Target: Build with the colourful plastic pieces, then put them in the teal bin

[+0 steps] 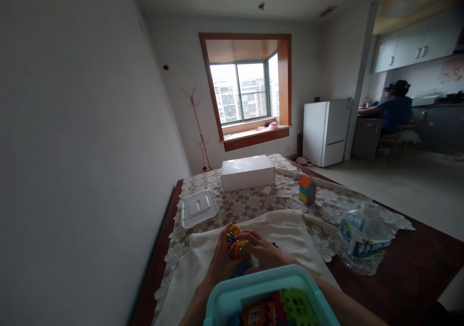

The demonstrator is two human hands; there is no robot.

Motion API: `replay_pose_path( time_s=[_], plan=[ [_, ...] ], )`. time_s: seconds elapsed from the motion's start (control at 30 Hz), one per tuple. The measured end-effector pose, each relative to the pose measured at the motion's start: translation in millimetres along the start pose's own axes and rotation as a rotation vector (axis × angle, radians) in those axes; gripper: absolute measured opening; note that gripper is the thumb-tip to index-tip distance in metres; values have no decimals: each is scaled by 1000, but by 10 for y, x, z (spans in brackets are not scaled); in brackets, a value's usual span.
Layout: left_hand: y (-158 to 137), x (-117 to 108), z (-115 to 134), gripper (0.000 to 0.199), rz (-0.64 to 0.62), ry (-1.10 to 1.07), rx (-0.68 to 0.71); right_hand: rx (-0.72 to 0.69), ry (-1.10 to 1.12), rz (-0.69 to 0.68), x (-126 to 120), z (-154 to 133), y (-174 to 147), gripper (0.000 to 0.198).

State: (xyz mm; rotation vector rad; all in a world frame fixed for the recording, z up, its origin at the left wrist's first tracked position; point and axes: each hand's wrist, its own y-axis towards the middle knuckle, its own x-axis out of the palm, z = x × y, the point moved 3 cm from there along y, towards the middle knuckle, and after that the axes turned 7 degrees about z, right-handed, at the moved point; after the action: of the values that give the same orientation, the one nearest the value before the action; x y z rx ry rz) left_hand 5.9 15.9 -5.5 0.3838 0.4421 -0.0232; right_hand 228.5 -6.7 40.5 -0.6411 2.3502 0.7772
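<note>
Both our hands hold a small multicoloured cluster of plastic interlocking blocks (235,243).
Our left hand (220,260) and right hand (264,252) have their grip pressed around it, above the white cloth (290,227) on the worktop (416,268), just behind the turquoise plastic bin (232,292).

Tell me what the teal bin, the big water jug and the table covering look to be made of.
The teal bin looks like moulded plastic: smooth, even colour, rounded rim with a soft sheen. The water jug seems clear plastic, see-through with a printed label. The table covering appears to be lace-like cloth or patterned vinyl with a floral cut-out pattern; the view cannot settle which.
</note>
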Motion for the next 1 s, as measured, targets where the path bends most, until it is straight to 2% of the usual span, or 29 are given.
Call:
replay_pose_path(
  time_s=[0.07,0.17,0.23,0.3,0.43,0.53,0.67,0.8,1.0],
  plan=[
    [1,0,-7,106,2,-7,-3,0,15,2,42,32,12,33],
    [-3,-5,-7,103,11,-14,14,-29,43,9,75,139,7,23],
    [-8,-10,-2,103,5,-18,14,-36,70,20,73,243,2,27],
    [-10,-17,8,102,-8,-24,4,-20,85,53,50,349,0,31],
    [-3,-41,50,100,-7,-17,-10,49,62,156,-39,485,-13,26],
    [9,-53,75,97,-12,-7,0,73,5,151,-94,527,-22,26],
    [18,-62,35,99,-24,11,27,128,-87,139,-141,599,-39,15],
    [14,-66,-32,103,-38,0,58,195,-78,134,-136,637,-54,5],
    [21,-55,-4,113,-32,-2,16,231,-76,131,-99,524,-46,7]
  ],
)
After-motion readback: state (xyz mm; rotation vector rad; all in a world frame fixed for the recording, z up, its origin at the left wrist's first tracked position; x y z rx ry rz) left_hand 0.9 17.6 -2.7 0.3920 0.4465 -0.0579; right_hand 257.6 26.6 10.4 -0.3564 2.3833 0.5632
